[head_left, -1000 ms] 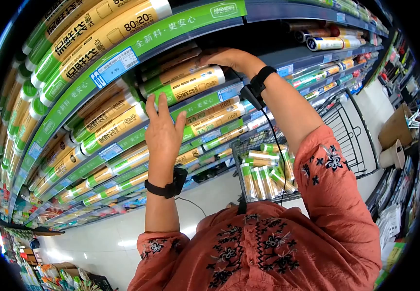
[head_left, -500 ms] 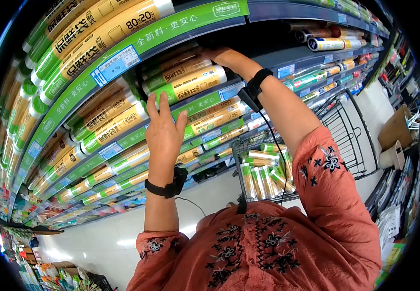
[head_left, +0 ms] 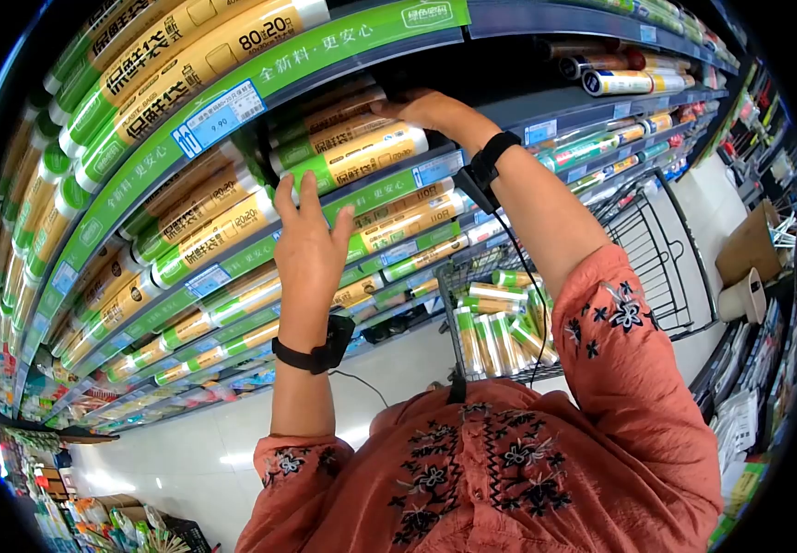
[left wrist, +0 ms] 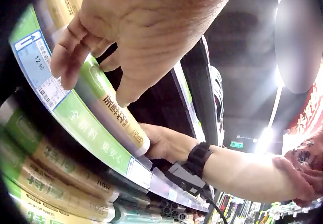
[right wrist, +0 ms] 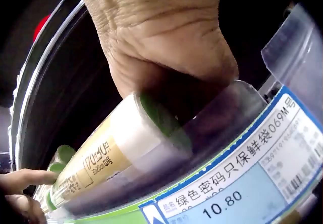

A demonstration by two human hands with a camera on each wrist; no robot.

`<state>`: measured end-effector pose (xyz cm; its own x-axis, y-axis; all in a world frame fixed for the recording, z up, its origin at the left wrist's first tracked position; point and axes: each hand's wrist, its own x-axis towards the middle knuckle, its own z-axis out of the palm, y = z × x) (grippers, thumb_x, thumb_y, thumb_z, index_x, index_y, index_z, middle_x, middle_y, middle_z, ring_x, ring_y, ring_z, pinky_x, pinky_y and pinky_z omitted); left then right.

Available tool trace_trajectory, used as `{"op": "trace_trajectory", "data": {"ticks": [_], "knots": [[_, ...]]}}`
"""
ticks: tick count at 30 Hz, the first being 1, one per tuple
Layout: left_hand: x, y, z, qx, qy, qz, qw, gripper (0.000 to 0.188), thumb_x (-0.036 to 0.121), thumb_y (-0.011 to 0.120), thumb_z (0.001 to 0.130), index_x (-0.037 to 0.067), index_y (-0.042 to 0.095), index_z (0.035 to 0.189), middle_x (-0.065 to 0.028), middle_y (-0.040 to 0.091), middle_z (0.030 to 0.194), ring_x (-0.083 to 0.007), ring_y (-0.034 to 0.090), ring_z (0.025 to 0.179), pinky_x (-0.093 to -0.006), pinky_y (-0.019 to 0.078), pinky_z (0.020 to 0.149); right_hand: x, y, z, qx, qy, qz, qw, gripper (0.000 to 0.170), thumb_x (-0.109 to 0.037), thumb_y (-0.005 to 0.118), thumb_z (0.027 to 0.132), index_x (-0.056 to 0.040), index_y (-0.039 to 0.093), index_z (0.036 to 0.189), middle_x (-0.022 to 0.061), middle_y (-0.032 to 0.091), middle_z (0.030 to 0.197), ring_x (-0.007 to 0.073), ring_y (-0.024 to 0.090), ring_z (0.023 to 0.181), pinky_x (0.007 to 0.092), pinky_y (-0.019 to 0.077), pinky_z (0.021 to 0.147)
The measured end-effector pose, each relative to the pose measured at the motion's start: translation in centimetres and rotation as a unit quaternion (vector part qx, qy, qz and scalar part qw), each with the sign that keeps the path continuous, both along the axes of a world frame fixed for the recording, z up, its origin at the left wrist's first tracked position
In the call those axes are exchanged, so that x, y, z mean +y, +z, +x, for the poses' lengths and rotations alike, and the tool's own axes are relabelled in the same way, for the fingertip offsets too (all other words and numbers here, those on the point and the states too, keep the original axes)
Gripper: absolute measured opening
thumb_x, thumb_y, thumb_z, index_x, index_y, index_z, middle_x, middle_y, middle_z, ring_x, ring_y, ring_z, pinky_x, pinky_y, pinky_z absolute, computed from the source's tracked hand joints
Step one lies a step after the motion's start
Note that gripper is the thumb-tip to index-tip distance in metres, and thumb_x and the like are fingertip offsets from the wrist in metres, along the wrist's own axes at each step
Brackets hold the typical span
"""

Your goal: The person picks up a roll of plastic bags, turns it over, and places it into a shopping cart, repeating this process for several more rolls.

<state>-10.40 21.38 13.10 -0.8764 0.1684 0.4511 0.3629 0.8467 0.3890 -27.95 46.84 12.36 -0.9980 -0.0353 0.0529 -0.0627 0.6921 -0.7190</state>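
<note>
A roll of food storage bags (head_left: 362,158), green at one end and tan along its length, lies at the front of a shelf. More such rolls (head_left: 339,134) lie behind it. My left hand (head_left: 311,244) has its fingertips at the green end of the front roll, fingers mostly extended. In the left wrist view, the thumb and fingers of the left hand (left wrist: 136,27) are spread over that roll (left wrist: 118,110). My right hand (head_left: 435,111) reaches into the shelf at the rolls' white ends. In the right wrist view, its palm (right wrist: 166,37) is above the roll's end (right wrist: 146,128); its fingertips are hidden there.
Price labels (head_left: 219,118) and green strips edge the shelves. Similar rolls (head_left: 219,230) fill neighbouring shelves. A shopping cart (head_left: 670,249) with several rolls (head_left: 500,336) in it stands to the right. A dark cable (head_left: 518,253) hangs from the right wrist.
My right hand reached further behind the rolls, then came slightly forward, its fingers now at the end of a rear roll. My left hand has stayed on the front roll.
</note>
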Motion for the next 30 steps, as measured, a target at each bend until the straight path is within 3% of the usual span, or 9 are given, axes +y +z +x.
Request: {"op": "trace_trajectory", "data": {"ticks": [2, 8, 10, 14, 16, 19, 22, 30], "knots": [[-0.2, 0.2, -0.2, -0.027, 0.003, 0.040, 0.999, 0.064, 0.038, 0.063, 0.099, 0.000, 0.044, 0.147, -0.0242, 0.035, 0.155, -0.0287, 0.069, 0.079, -0.0414, 0.0565, 0.075, 0.1, 0.1, -0.1, -0.003, 0.000, 0.002, 1.000, 0.090, -0.080, 0.063, 0.080, -0.0041, 0.069, 0.128, 0.0252, 0.061, 0.136, 0.0381, 0.057, 0.129, 0.0403, 0.0457, 0.104], [-1.2, -0.3, -1.8, 0.017, -0.006, -0.002, 1.000, 0.062, 0.038, 0.063, 0.099, 0.003, 0.046, 0.147, -0.0232, 0.039, 0.155, -0.0356, 0.069, 0.090, -0.0441, 0.0559, 0.081, -0.6, 2.1, 1.9, -0.015, 0.002, 0.018, 1.000, 0.085, -0.071, 0.064, 0.086, -0.0039, 0.061, 0.138, 0.0254, 0.058, 0.140, 0.0383, 0.055, 0.129, 0.0414, 0.0419, 0.108], [-1.1, -0.2, -2.1, 0.042, -0.002, -0.033, 0.999, 0.059, 0.036, 0.063, 0.098, 0.003, 0.047, 0.144, -0.0252, 0.040, 0.152, -0.0392, 0.069, 0.092, -0.0452, 0.0577, 0.077, -0.4, 1.5, 1.2, -0.013, 0.007, 0.016, 1.000, 0.083, -0.070, 0.064, 0.087, -0.0038, 0.062, 0.137, 0.0257, 0.059, 0.139, 0.0384, 0.055, 0.129, 0.0416, 0.0421, 0.107], [-0.6, 0.1, -2.0, 0.071, 0.016, -0.080, 0.994, 0.058, 0.035, 0.065, 0.097, 0.002, 0.048, 0.141, -0.0265, 0.041, 0.150, -0.0430, 0.069, 0.091, -0.0465, 0.0591, 0.073, -0.1, 1.1, 0.9, 0.018, 0.025, 0.001, 1.000, 0.091, -0.078, 0.057, 0.085, -0.0037, 0.061, 0.137, 0.0252, 0.062, 0.135, 0.0381, 0.059, 0.124, 0.0409, 0.0465, 0.103], [-0.6, 0.1, -2.1, 0.073, 0.014, -0.086, 0.993, 0.058, 0.035, 0.065, 0.097, 0.001, 0.048, 0.141, -0.0274, 0.043, 0.148, -0.0434, 0.070, 0.089, -0.0466, 0.0592, 0.071, 0.1, 1.3, 0.5, -0.018, 0.024, 0.014, 0.999, 0.090, -0.078, 0.057, 0.086, -0.0036, 0.061, 0.138, 0.0251, 0.062, 0.135, 0.0374, 0.060, 0.121, 0.0415, 0.0471, 0.102], [-0.5, 0.4, -2.2, 0.065, 0.016, -0.096, 0.993, 0.058, 0.034, 0.065, 0.096, 0.000, 0.048, 0.140, -0.0284, 0.044, 0.145, -0.0435, 0.070, 0.087, -0.0465, 0.0594, 0.069, 0.1, 1.6, 0.7, -0.026, 0.042, -0.019, 0.999, 0.075, -0.065, 0.059, 0.093, -0.0044, 0.061, 0.137, 0.0249, 0.062, 0.135, 0.0376, 0.056, 0.126, 0.0414, 0.0433, 0.105], [-0.6, 0.6, -2.7, 0.057, 0.017, -0.099, 0.993, 0.057, 0.034, 0.066, 0.096, 0.000, 0.049, 0.139, -0.0287, 0.045, 0.143, -0.0432, 0.070, 0.086, -0.0464, 0.0597, 0.068, -0.1, 1.9, 0.7, -0.006, 0.034, 0.031, 0.999, 0.075, -0.063, 0.056, 0.095, -0.0034, 0.057, 0.141, 0.0250, 0.061, 0.136, 0.0375, 0.057, 0.125, 0.0419, 0.0440, 0.104], [-0.7, 0.3, -4.3, 0.070, 0.021, -0.125, 0.989, 0.052, 0.033, 0.064, 0.097, 0.001, 0.052, 0.135, -0.0258, 0.049, 0.134, -0.0421, 0.070, 0.084, -0.0463, 0.0600, 0.068, 0.1, 0.9, -0.1, -0.012, 0.013, 0.024, 1.000, 0.075, -0.063, 0.055, 0.096, -0.0050, 0.054, 0.144, 0.0254, 0.059, 0.139, 0.0391, 0.056, 0.125, 0.0424, 0.0439, 0.104]]}}
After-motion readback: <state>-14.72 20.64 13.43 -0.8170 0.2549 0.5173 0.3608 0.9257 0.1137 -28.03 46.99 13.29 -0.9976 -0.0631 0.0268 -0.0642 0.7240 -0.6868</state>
